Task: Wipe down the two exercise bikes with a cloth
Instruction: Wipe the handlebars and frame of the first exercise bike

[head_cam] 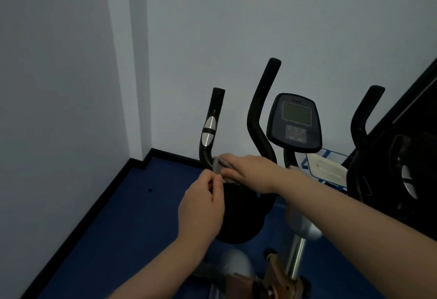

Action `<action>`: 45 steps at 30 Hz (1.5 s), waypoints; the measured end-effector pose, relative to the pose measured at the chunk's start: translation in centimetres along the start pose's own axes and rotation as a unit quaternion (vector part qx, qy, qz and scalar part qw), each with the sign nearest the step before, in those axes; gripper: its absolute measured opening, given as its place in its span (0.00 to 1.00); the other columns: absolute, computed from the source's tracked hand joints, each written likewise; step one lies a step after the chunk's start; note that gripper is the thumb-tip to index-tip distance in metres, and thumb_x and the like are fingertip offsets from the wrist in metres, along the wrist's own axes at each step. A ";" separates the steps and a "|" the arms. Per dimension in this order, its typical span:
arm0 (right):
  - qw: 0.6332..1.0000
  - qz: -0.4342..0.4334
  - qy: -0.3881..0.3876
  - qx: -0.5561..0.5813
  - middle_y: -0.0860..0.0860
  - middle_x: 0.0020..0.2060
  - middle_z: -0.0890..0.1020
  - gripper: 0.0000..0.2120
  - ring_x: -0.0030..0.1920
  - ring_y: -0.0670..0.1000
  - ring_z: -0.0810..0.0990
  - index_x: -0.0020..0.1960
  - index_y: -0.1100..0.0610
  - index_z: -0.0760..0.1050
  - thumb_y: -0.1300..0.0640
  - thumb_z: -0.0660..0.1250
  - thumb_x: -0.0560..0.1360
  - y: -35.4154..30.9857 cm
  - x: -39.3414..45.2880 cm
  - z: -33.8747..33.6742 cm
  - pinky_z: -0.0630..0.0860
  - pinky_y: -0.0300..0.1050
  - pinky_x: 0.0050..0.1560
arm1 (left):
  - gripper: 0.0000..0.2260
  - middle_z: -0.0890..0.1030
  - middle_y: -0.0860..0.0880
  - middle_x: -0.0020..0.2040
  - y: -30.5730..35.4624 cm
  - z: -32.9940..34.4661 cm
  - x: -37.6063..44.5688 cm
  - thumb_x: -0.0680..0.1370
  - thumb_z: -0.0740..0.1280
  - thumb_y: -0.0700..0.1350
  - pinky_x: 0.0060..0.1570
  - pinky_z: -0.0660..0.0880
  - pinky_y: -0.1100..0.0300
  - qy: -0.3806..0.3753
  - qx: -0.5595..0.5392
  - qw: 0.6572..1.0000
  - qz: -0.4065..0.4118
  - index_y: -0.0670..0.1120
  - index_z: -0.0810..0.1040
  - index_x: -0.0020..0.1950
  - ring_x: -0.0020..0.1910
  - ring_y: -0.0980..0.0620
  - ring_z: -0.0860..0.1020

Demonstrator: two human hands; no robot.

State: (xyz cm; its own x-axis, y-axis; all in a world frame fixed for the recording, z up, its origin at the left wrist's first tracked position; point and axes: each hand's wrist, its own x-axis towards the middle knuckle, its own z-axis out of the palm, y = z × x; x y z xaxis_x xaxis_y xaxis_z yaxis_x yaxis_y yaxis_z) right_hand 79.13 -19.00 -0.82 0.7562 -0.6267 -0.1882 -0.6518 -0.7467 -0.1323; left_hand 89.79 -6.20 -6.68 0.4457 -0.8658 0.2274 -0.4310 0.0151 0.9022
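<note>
Pale grey-blue walls (236, 26) meet at a corner above a dark blue floor (123, 216) edged with a black skirting strip. Exercise bike (238, 213), seen from above: black saddle in the near centre, a black left handlebar (209, 130) with a silver grip sensor, two curved black bars farther right, and a console (295, 122) with a blank screen. Grey cloth (218, 165) is bunched against the base of the left handlebar. Right hand (248, 168) lies over the cloth, thumb curled under its edge, gripping it. Left hand (203, 201) sits just near of it, fingers curled, pinching the cloth's near edge. Second, dark machine (402, 168) stands at the right margin.
</note>
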 end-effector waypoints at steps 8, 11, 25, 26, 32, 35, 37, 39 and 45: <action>0.979 0.037 -0.064 0.188 0.55 0.57 0.79 0.16 0.56 0.53 0.77 0.65 0.56 0.70 0.47 0.55 0.83 -0.9 1.9 -1.1 0.71 0.48 0.59 | 0.12 0.69 0.53 0.29 0.3 0.1 0.0 0.82 0.56 0.52 0.28 0.59 0.64 0.001 0.020 1.000 0.017 0.53 0.68 0.39 0.27 0.56 0.67; 0.986 0.035 -0.062 0.153 0.54 0.52 0.79 0.15 0.51 0.54 0.78 0.62 0.54 0.68 0.45 0.56 0.82 0.1 0.7 -0.2 0.72 0.49 0.55 | 0.11 0.71 0.52 0.30 0.0 -0.1 0.1 0.81 0.55 0.54 0.27 0.60 0.64 -0.004 0.027 0.999 0.027 0.54 0.68 0.40 0.28 0.56 0.69; 0.967 0.083 -0.080 0.228 0.51 0.50 0.77 0.17 0.49 0.48 0.75 0.60 0.59 0.71 0.47 0.58 0.82 -1.8 3.9 -1.7 0.69 0.44 0.52 | 0.12 0.69 0.53 0.29 0.2 0.6 0.1 0.80 0.55 0.53 0.28 0.60 0.62 0.023 0.011 0.999 0.037 0.51 0.70 0.40 0.27 0.56 0.66; 0.964 0.085 -0.079 0.238 0.54 0.52 0.78 0.18 0.51 0.50 0.75 0.61 0.61 0.72 0.47 0.57 0.82 -2.1 4.1 -1.8 0.71 0.46 0.56 | 0.13 0.69 0.53 0.29 0.1 0.6 0.1 0.80 0.55 0.54 0.28 0.60 0.61 0.020 0.006 0.999 0.035 0.50 0.70 0.40 0.27 0.56 0.66; 0.905 0.108 -0.095 0.401 0.47 0.38 0.81 0.11 0.34 0.41 0.79 0.52 0.54 0.75 0.50 0.56 0.82 -0.7 2.1 -1.0 0.73 0.34 0.35 | 0.13 0.69 0.52 0.29 -0.1 0.4 0.0 0.81 0.55 0.53 0.27 0.60 0.62 0.017 0.009 0.999 0.043 0.50 0.70 0.40 0.26 0.56 0.66; 0.930 0.096 -0.071 0.347 0.43 0.26 0.79 0.23 0.27 0.39 0.76 0.41 0.53 0.74 0.40 0.52 0.82 -2.1 3.5 -1.1 0.70 0.29 0.27 | 0.13 0.72 0.51 0.30 0.0 0.5 0.1 0.80 0.54 0.55 0.27 0.62 0.61 0.017 0.002 0.999 0.035 0.50 0.72 0.41 0.27 0.55 0.68; 0.954 0.067 -0.034 0.290 0.46 0.28 0.77 0.20 0.28 0.42 0.74 0.39 0.52 0.72 0.41 0.54 0.82 -2.4 3.9 -0.4 0.69 0.30 0.31 | 0.13 0.71 0.52 0.29 -0.1 0.2 0.1 0.79 0.53 0.56 0.27 0.61 0.62 0.009 0.002 1.000 0.029 0.52 0.71 0.41 0.27 0.55 0.68; 0.964 0.054 -0.037 0.259 0.46 0.35 0.77 0.15 0.33 0.42 0.74 0.43 0.51 0.71 0.43 0.57 0.81 -1.3 3.2 0.0 0.69 0.32 0.35 | 0.12 0.70 0.52 0.29 -0.2 0.0 0.1 0.79 0.53 0.57 0.27 0.60 0.63 0.004 0.014 0.999 0.038 0.54 0.70 0.41 0.27 0.56 0.68; 0.973 0.032 -0.072 0.216 0.50 0.39 0.79 0.19 0.38 0.46 0.75 0.47 0.58 0.74 0.43 0.57 0.81 -1.2 3.7 -0.7 0.68 0.26 0.33 | 0.12 0.70 0.53 0.29 -0.1 0.6 0.1 0.80 0.54 0.55 0.28 0.61 0.62 0.016 0.000 0.999 0.033 0.53 0.70 0.40 0.27 0.56 0.67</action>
State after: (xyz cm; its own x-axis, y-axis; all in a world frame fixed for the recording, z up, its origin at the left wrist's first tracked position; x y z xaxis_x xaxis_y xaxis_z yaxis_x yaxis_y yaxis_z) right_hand 82.75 -20.64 -0.67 0.7177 -0.6074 -0.3404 -0.6842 -0.5246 -0.5066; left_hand 89.36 -6.62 -6.96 0.4406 -0.8467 0.2982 -0.4612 0.0715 0.8844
